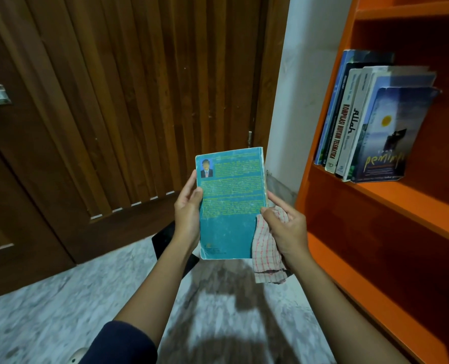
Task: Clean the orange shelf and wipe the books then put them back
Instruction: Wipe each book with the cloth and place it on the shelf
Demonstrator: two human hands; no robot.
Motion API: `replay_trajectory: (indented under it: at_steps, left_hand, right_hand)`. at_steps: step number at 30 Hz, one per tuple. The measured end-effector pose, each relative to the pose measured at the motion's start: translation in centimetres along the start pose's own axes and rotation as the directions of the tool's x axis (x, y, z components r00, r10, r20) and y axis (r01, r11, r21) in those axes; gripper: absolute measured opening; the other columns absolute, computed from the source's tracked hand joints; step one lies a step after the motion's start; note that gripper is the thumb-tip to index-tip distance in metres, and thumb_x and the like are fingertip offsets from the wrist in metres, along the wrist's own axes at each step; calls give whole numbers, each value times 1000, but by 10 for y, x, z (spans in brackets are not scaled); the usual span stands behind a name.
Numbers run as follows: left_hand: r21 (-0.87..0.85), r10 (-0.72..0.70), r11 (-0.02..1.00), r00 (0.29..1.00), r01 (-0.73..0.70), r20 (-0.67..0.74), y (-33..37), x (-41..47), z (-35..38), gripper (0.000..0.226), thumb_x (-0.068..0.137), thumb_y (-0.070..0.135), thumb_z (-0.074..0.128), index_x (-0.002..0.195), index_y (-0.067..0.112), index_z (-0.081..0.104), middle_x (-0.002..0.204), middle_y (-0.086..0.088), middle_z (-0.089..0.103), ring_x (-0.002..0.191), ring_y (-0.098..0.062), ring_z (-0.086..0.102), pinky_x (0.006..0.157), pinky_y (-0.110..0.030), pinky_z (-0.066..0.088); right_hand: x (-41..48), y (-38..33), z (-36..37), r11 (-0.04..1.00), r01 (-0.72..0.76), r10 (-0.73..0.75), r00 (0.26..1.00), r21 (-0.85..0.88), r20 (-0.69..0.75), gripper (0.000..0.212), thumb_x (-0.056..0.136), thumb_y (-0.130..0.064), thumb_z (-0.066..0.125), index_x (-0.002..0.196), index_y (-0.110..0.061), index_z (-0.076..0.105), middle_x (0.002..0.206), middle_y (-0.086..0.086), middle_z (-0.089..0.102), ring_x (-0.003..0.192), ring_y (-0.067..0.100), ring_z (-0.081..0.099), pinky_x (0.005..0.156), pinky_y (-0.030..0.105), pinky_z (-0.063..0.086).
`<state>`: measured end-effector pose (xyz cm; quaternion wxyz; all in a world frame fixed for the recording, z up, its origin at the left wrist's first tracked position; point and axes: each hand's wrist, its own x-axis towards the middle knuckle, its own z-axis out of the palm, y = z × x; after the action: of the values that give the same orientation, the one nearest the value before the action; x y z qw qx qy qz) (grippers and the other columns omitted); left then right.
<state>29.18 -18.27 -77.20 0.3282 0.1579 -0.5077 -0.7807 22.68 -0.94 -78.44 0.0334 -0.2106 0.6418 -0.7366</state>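
Observation:
I hold a worn teal paperback book point(230, 203) upright in front of me, back cover facing me. My left hand point(187, 211) grips its left edge, thumb on the cover. My right hand point(286, 229) grips the right edge together with a red-and-white checked cloth point(266, 253) that hangs down below the hand. The orange shelf point(391, 195) stands at the right. Several books point(370, 122) lean upright on its middle board, spines and one dark blue cover facing out.
A dark brown slatted wooden door point(128, 101) fills the left and centre. A white wall strip point(297, 88) runs between door and shelf. The floor point(60, 311) is pale marble. A black object point(165, 240) lies on the floor behind the book.

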Motion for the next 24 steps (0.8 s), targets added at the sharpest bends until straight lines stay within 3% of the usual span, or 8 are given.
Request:
replay_trajectory:
  at_steps: [3,5,6,9,13,15,18,24]
  left_hand:
    - [348,66,935,998,-60,-5,-4,2,0,42,98,15,47,138,29,43,144,2,42,124,-16,49,98,-38,46]
    - [631,257,752,966,-189,-17,-7,-2,1,43,97,19,50,139,22,43,150,0,28,136,-15,31,108,-32,33]
    - [672,368,688,930,-273,1,-8,-6,4,41,96,18,51,136,19,45,146,0,30,134,-14,32,108,-30,32]
    - [635,450,650,885,-416,120,-5,-17,19,34,96,16,51,130,16,51,127,5,46,116,-5,45,99,-26,43]
    - [585,242,737,940,-340,240,-1,-27,35,46,97,32,48,142,28,37,125,0,55,111,-6,55,88,-25,52]
    - [588,202,747,949,-308,241,1,-28,36,54,95,43,47,144,40,25,120,1,58,107,-11,60,84,-29,55]
    - [661,213,685,952,-306,220,6,-29,38,64,91,54,49,144,50,13,105,9,61,97,-11,63,82,-33,55]
    - [677,263,670,951,-303,165,13,-29,38,68,95,34,52,150,34,12,81,16,57,73,-1,59,69,-28,53]
  right_hand:
    - [0,1,2,999,14,-15,1000,-51,-20,39,87,-3,62,117,-28,61,86,-21,71,72,1,69,58,21,55]
    - [0,4,3,994,19,-21,1000,-107,-23,40,87,-7,62,117,-33,61,83,-22,71,69,6,69,60,34,56]
    - [0,5,4,992,20,-24,999,-126,-29,40,88,-9,63,117,-35,61,84,-19,72,67,9,70,57,36,55]
    - [-3,11,7,983,37,-49,997,-179,-58,40,88,-10,62,119,-36,61,75,-14,66,45,1,55,43,22,40]
    - [-12,13,12,950,109,-121,992,-292,-24,40,88,-7,60,125,-21,59,95,-10,69,63,-10,62,51,11,48]
    - [-17,14,14,883,208,-228,974,-421,3,41,85,-13,61,126,-22,59,105,-4,71,74,-1,67,60,21,55]
    - [-22,20,17,726,387,-426,902,-569,71,45,76,-15,60,122,-18,63,99,4,74,75,17,70,60,32,56]
    - [-29,24,27,631,490,-511,846,-602,153,47,80,-25,51,124,-14,61,80,6,71,62,21,64,49,34,51]
